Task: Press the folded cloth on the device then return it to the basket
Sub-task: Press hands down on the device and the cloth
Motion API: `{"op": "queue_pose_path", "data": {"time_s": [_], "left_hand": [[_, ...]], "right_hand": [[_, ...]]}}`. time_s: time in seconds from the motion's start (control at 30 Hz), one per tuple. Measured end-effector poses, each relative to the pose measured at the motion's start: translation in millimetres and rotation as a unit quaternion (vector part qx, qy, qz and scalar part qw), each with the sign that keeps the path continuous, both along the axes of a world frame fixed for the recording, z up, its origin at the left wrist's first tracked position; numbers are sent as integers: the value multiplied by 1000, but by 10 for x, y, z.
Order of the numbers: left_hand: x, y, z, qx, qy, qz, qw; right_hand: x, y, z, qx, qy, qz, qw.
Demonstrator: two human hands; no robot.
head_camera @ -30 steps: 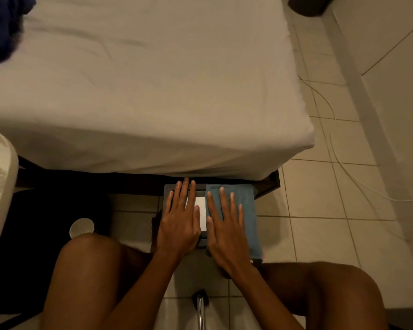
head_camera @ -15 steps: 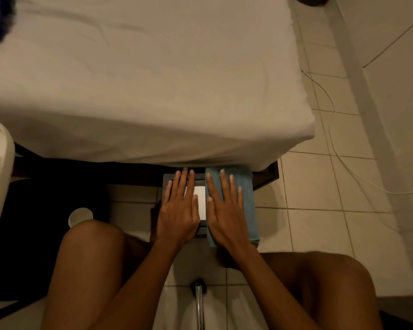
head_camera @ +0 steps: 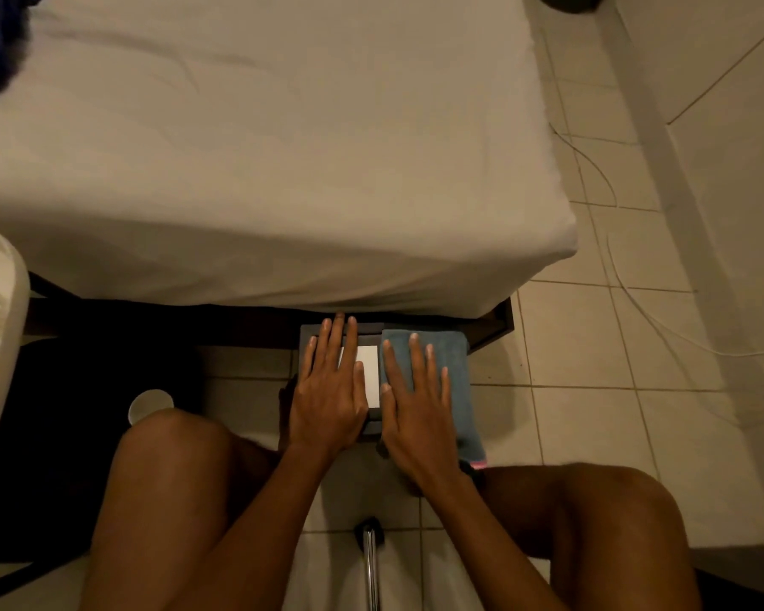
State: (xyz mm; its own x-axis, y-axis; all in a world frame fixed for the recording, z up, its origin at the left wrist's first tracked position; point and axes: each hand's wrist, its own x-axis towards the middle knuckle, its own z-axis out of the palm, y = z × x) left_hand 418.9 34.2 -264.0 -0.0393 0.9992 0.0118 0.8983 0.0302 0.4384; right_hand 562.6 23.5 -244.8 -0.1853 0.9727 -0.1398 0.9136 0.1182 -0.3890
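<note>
Device: a dark grey flat device [head_camera: 309,341] with a white panel [head_camera: 368,372] is lying on the tiled floor [head_camera: 583,346], its far edge tucking just under the bed [head_camera: 256,147].
Folded cloth: a blue folded cloth [head_camera: 453,368] is lying over the right part of the device, its near end, with a pink edge, hanging past the device toward the person's right knee [head_camera: 592,500].
Left hand: the left hand [head_camera: 327,403] is lying flat on the left part of the device, palm down; its fingers [head_camera: 334,341] are stretching out straight and slightly spread, gripping nothing, the tips reaching the device's far edge.
Right hand: the right hand [head_camera: 420,416] is pressing flat on the cloth, just right of the white panel; its fingers [head_camera: 415,359] are lying extended and spread, closing around nothing.
Basket: a white slatted basket [head_camera: 1,328] is standing well left of the device, cut by the frame edge.
Cup: a small white round cup [head_camera: 150,403] is sitting on a dark mat [head_camera: 62,434] left of the device, beside the left knee [head_camera: 168,456].
Cable: a thin white cable [head_camera: 636,302] is running across the floor right of the device.
Metal tube: a shiny metal tube [head_camera: 370,562] is showing nearer than the device, between the person's legs.
</note>
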Motion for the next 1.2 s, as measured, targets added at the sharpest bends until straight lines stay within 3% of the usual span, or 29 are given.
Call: {"op": "queue_pose_path", "data": {"time_s": [0.37,0.73,1.2], "left_hand": [[8,-3,-4,-8,3,-4,1000],[15,-4,19,-3,-5,-1,1000],[2,-15,11,-8,7,-6,1000]], "right_hand": [[12,287,-17,41,7,-44,998],[35,134,-37,35,12,7,999],[54,420,-40,25,13,-7,1000]]}}
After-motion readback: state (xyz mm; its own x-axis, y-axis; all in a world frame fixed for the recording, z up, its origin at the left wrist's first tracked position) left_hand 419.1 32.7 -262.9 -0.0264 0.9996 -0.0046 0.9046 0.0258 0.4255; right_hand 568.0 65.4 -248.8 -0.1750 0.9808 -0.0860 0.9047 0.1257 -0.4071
